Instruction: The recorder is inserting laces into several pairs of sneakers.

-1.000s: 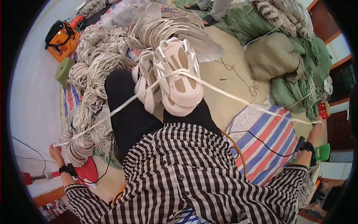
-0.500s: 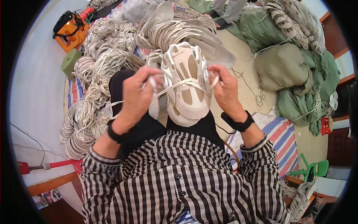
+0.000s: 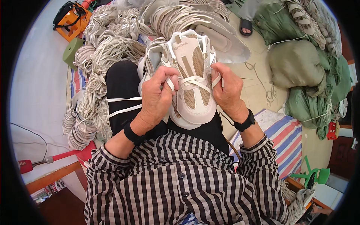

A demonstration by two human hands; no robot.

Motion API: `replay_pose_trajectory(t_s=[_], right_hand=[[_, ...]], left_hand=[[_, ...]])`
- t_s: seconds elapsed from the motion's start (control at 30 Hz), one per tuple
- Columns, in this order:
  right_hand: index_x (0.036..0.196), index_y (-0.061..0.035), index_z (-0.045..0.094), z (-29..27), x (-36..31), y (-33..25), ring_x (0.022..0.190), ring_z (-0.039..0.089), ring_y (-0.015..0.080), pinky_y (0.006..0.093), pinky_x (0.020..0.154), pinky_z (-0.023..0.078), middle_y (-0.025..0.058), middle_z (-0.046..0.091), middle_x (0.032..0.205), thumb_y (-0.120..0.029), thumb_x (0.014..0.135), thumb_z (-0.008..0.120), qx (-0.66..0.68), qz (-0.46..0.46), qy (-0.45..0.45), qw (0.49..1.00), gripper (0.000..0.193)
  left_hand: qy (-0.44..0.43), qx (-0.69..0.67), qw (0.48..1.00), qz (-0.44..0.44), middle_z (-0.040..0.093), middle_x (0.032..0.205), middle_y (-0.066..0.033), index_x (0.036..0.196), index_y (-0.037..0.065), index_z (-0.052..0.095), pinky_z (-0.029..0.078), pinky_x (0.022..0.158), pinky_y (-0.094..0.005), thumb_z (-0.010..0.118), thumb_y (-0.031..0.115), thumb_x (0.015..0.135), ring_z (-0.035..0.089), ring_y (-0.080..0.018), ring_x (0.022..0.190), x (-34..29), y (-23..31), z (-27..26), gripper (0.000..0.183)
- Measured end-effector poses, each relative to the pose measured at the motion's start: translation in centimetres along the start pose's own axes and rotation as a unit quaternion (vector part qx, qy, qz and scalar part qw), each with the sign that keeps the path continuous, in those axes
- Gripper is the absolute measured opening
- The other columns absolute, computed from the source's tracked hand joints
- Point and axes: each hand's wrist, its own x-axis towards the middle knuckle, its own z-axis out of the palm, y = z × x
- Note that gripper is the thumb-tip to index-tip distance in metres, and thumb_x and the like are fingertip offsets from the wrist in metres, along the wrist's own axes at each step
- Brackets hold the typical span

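A beige and white shoe upper (image 3: pixel 193 101) with tan mesh panels rests on my lap, its toe toward me. A cream shoelace (image 3: pixel 195 80) crosses over its front, and both ends run out to the sides. My left hand (image 3: pixel 157 93) pinches one lace end at the left edge of the upper. At the right edge, my right hand (image 3: pixel 227 87) is closed on the other end, the lace looped over its fingers. Two loose lace strands trail leftward from my left hand across my dark trouser leg.
Stacked shoe uppers (image 3: pixel 183 18) lie just beyond. Bundles of pale laces and uppers (image 3: pixel 108 56) heap up on the left. Green sacks (image 3: pixel 296 65) stand at the right, with a striped sheet (image 3: pixel 279 140) below them. Another person's sandaled foot (image 3: pixel 245 27) is at the far side.
My left hand has come in to the right, closer to the upper. The lace crossing sits tighter over the shoe's front. The other person's foot has shifted in the view.
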Motion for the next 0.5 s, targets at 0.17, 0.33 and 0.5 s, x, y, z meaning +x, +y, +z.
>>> replay_pose_trajectory(t_s=[0.17, 0.33, 0.5], right_hand=[[0.103, -0.0040, 0.057, -0.2, 0.3, 0.0, 0.065, 0.062, 0.0299, 0.0359, 0.056, 0.048, 0.0131, 0.062, 0.077, 0.008, 0.076, 0.058, -0.011, -0.034, -0.056, 0.998, 0.029], [0.104, -0.0039, 0.055, -0.9, 0.6, -0.6, 0.066, 0.063, 0.0217, 0.0297, 0.061, 0.049, 0.0099, 0.063, 0.076, 0.004, 0.080, 0.058, 0.073, 0.131, -0.139, 0.979, 0.026], [0.106, -0.0036, 0.052, -1.1, 0.6, -1.1, 0.071, 0.054, 0.0037, 0.0208, 0.064, 0.044, -0.0007, 0.062, 0.077, -0.004, 0.088, 0.060, 0.299, 0.372, -0.101, 0.873, 0.019]], left_hand=[[0.022, -0.007, 1.000, 0.009, 0.058, 0.068, -0.0020, 0.101, 0.002, 0.057, 0.044, 0.057, -0.0223, 0.045, -0.007, 0.087, 0.051, -0.0076, 0.059, -0.2, -0.3, 0.0, 0.020], [-0.012, 0.025, 1.000, 0.006, 0.058, 0.071, -0.0015, 0.108, 0.003, 0.054, 0.041, 0.059, -0.0196, 0.040, -0.008, 0.091, 0.049, -0.0058, 0.061, -0.8, -0.4, -0.7, 0.025], [0.003, 0.012, 1.000, 0.028, 0.058, 0.067, -0.0048, 0.109, 0.005, 0.054, 0.042, 0.057, -0.0241, 0.045, -0.006, 0.088, 0.053, -0.0110, 0.058, -0.5, -0.5, -0.4, 0.025]])
